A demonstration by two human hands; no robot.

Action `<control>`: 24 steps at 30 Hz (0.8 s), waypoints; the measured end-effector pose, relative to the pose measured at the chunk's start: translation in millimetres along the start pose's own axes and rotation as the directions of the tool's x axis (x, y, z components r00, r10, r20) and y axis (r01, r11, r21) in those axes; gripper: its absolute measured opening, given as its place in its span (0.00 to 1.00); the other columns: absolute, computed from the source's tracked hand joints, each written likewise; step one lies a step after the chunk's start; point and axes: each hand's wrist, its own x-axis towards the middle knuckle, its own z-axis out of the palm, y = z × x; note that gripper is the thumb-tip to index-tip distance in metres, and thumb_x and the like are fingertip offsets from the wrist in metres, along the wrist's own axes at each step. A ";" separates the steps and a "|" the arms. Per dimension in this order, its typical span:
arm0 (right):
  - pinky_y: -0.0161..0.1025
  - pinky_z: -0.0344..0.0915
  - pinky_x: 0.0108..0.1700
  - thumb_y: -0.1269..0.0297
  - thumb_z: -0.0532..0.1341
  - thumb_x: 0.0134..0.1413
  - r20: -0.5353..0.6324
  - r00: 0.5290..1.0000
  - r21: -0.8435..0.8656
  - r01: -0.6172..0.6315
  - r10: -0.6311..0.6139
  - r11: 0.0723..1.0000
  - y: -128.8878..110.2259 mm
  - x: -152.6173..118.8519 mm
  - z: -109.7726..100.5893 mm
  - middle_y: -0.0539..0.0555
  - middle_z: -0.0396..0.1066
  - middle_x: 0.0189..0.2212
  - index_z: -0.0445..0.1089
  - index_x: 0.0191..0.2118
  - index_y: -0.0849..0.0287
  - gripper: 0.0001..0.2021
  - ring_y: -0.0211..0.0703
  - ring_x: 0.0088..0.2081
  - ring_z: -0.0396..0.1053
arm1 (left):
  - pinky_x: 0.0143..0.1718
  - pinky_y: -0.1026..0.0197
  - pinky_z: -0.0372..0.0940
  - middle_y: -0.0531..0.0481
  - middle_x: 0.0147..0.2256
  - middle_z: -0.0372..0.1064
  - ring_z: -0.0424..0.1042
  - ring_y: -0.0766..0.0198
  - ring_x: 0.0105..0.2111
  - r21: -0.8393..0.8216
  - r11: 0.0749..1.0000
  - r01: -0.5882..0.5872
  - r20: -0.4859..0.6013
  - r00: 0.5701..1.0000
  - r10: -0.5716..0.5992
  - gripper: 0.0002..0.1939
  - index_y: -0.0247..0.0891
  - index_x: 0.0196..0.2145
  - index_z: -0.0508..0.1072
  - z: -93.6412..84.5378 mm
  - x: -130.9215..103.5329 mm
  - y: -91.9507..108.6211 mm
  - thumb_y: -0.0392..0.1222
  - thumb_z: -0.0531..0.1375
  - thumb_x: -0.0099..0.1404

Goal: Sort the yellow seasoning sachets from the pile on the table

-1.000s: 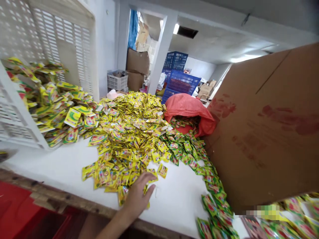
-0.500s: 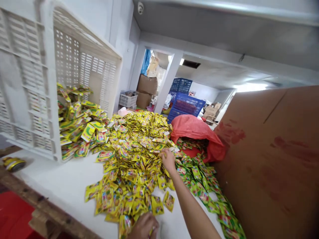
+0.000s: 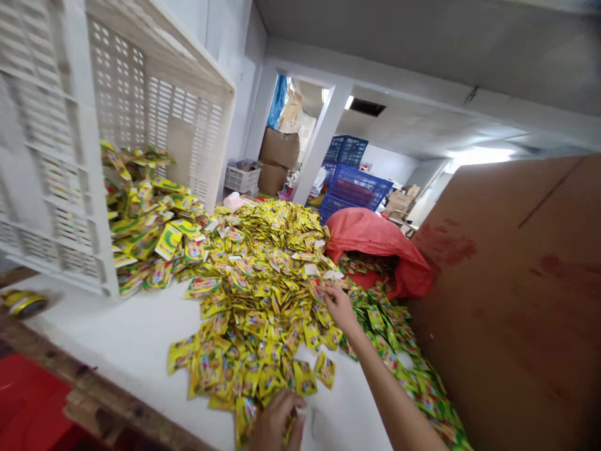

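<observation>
Viewpoint: a head-worn camera looked forward and down across a white tabletop in a storeroom.
Main thing: a broad, loose heap of small yellow foil sachets covered the middle of the table, thinning toward its near edge.
Right hand: the right hand reached out over the far right side of the heap, where yellow met green; its fingers were curled and pinched on sachets in the pile, though exactly how many could not be told.
Left hand: the left hand sat at the near edge of the heap, at the bottom of the view, fingers closed around a small bunch of yellow sachets.
Second pile: a band of small green foil sachets ran along the right, spilling from a red plastic sack.
Crate: a white slatted plastic crate lay tipped on its side at left, with more yellow sachets spilling from it.
Right edge: a large brown cardboard box stood just beside the green sachets.
Progress: judging by the pile, only a handful had been gathered; nearly all the sachets lay loose and unsorted.
</observation>
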 end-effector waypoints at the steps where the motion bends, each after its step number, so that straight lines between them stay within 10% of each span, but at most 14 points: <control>1: 0.43 0.59 0.48 0.67 0.52 0.51 -0.003 1.000 0.032 -0.015 0.015 0.999 -2.5 -18.5 -10.9 0.57 0.68 0.43 0.73 0.40 0.58 0.14 0.47 0.48 0.62 | 0.32 0.63 0.65 0.46 0.30 0.70 0.69 0.61 0.30 -0.038 0.998 0.039 -0.015 0.999 -0.040 0.10 0.40 0.33 0.71 -1.2 0.3 4.7 0.45 0.52 0.60; 6: 0.39 0.64 0.38 0.63 0.56 0.50 0.275 0.952 0.416 -0.247 0.138 0.875 -52.7 -125.7 -31.2 0.53 0.71 0.35 0.73 0.33 0.57 0.09 0.44 0.37 0.68 | 0.38 0.59 0.66 0.42 0.43 0.68 0.69 0.58 0.40 -0.336 0.918 0.213 -0.093 0.962 -0.257 0.25 0.39 0.50 0.62 -2.1 0.4 15.5 0.50 0.57 0.56; 10: 0.37 0.64 0.39 0.67 0.55 0.53 0.453 0.892 0.463 -0.244 0.009 0.852 -81.9 -173.6 -14.6 0.50 0.72 0.29 0.73 0.30 0.56 0.09 0.40 0.34 0.69 | 0.36 0.58 0.68 0.43 0.33 0.74 0.72 0.55 0.36 -0.405 0.822 0.401 0.053 0.907 -0.417 0.21 0.34 0.38 0.69 -4.8 0.0 12.4 0.52 0.60 0.52; 14: 0.35 0.65 0.36 0.70 0.54 0.50 0.110 0.975 0.194 -0.211 0.193 0.958 -35.4 -165.6 -4.3 0.51 0.72 0.31 0.70 0.30 0.58 0.07 0.40 0.34 0.69 | 0.36 0.56 0.68 0.44 0.33 0.75 0.72 0.53 0.37 -0.465 0.778 0.422 0.081 0.896 -0.437 0.23 0.33 0.38 0.71 -7.7 0.0 15.4 0.54 0.61 0.51; 17: 0.39 0.64 0.38 0.70 0.52 0.50 -0.083 0.949 0.028 -0.303 0.305 0.952 17.9 -146.5 -9.1 0.54 0.70 0.34 0.69 0.34 0.60 0.10 0.43 0.35 0.68 | 0.36 0.56 0.69 0.43 0.35 0.75 0.73 0.52 0.38 -0.445 0.782 0.437 0.078 0.889 -0.452 0.22 0.32 0.37 0.71 -8.4 0.5 18.8 0.54 0.61 0.50; 24: 0.40 0.57 0.45 0.74 0.54 0.45 -0.064 0.945 -0.171 -0.327 0.321 0.929 64.1 -136.4 -23.2 0.55 0.70 0.35 0.72 0.31 0.59 0.10 0.46 0.41 0.65 | 0.37 0.56 0.69 0.41 0.36 0.75 0.72 0.52 0.40 -0.420 0.785 0.456 0.091 0.881 -0.464 0.23 0.32 0.38 0.71 -5.3 0.2 14.4 0.53 0.62 0.50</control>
